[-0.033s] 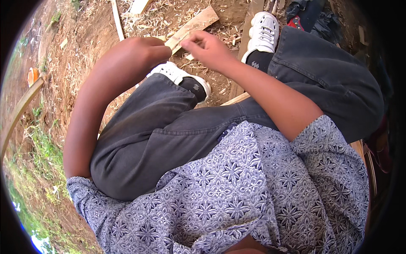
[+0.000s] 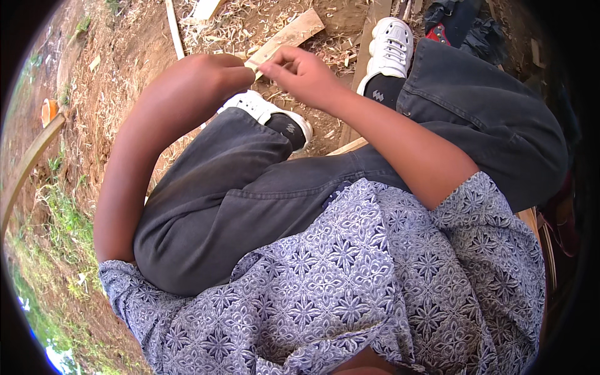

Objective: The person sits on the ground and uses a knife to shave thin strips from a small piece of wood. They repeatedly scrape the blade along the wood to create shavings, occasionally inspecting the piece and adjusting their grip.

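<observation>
A thin pale sliver (image 2: 251,64), seemingly wood or straw, is held between the two hands above the left shoe (image 2: 265,109). The left hand (image 2: 209,78) is seen curled closed, knuckles up, with one end of the sliver pinched at its fingertips. The right hand (image 2: 300,72) is closed in a fine pinch on the other end, thumb against forefinger. Only a short stretch of the sliver is visible between them; its full length cannot be told.

The piece is judged very light, narrow and brittle, liable to snap if bent and to slip from a loose grip. A light pinch near each end, as now applied, is judged suitable.

A flat wooden offcut (image 2: 290,36) lies on the ground (image 2: 119,75) just beyond the hands, among shavings (image 2: 231,28). A second white shoe (image 2: 389,47) is noted to the right.
</observation>
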Demonstrator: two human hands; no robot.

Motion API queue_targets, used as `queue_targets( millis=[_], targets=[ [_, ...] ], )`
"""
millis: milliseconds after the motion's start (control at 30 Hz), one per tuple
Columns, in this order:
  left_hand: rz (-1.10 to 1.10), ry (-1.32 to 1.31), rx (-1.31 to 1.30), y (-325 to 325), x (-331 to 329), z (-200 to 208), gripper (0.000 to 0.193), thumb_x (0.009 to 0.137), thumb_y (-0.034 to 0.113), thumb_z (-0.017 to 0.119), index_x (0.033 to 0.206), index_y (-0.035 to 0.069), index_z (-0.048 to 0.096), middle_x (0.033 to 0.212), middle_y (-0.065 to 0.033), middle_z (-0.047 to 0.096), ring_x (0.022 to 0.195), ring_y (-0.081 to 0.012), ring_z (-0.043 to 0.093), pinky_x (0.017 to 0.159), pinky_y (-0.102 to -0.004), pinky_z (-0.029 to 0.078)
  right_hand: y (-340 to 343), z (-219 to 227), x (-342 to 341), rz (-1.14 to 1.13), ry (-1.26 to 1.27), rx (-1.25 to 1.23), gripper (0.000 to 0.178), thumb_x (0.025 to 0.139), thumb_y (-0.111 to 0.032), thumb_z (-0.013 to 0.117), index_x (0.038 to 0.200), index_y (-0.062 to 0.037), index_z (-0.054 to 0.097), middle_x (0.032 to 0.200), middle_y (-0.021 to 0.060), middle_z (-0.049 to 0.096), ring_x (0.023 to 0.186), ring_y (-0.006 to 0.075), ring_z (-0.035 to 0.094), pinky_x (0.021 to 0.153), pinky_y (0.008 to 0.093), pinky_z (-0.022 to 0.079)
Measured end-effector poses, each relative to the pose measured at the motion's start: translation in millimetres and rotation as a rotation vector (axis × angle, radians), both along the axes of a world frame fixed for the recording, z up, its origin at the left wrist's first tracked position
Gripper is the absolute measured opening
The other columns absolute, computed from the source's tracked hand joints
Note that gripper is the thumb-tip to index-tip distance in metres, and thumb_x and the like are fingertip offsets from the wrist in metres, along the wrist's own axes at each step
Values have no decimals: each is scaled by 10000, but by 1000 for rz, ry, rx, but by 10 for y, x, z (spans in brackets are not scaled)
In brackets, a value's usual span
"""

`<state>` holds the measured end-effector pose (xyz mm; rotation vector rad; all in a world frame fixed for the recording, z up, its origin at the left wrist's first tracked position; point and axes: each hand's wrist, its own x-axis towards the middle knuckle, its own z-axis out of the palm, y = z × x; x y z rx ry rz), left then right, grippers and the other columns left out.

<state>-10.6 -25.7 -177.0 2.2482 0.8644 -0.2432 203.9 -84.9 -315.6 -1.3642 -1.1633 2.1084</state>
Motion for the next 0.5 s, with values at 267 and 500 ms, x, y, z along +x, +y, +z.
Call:
queue_targets(
  millis=[267, 500],
  targets=[
    [44, -24, 5, -22, 11, 61, 52, 842, 34, 658, 878, 32, 621, 800, -113, 634, 735, -326, 659, 626, -425, 521, -93, -408, 357, 209, -492, 209, 372, 971, -462, 664, 935, -93, 637, 698, 28, 606, 629, 129, 541, 616, 344, 445],
    [39, -30, 11, 20, 3, 7, 48, 851, 41, 672, 887, 30, 642, 790, -116, 644, 737, -324, 666, 635, -423, 532, -33, -174, 59, 15, -198, 135, 382, 970, -443, 676, 938, -66, 624, 701, 1, 604, 626, 85, 517, 579, 307, 424]
  ],
)
